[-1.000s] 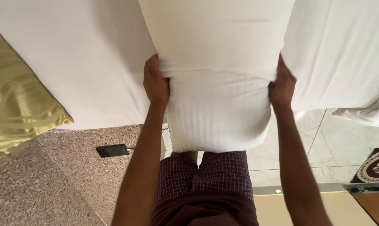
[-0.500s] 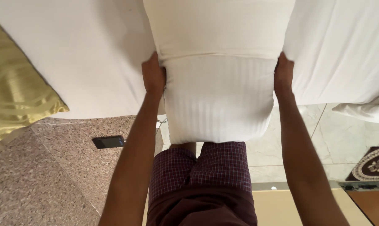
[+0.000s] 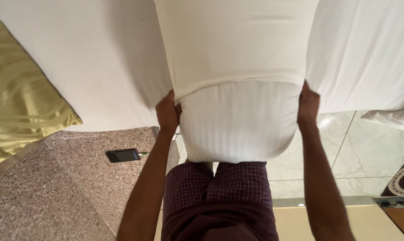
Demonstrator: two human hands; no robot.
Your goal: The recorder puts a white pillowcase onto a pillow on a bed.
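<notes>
A white striped pillow [image 3: 240, 122] hangs in front of me, its upper part inside a plain white pillowcase [image 3: 235, 42]. My left hand [image 3: 167, 112] grips the pillowcase's open edge at the pillow's left side. My right hand [image 3: 308, 105] grips the same edge at the right side. The pillow's lower end sticks out below the case, just above my checked shorts [image 3: 217, 187]. Behind it lies a bed covered by a white sheet [image 3: 90, 58].
A yellow-gold striped cloth [image 3: 19, 105] lies at the left on the bed. A dark phone [image 3: 123, 155] with a cable rests on the speckled stone floor [image 3: 54, 196]. Pale marble tiles [image 3: 345, 151] and a patterned rug corner [image 3: 403, 178] are at the right.
Both hands have slid the pillowcase edge down along the pillow, so more of the pillow is covered. The view has shifted slightly.
</notes>
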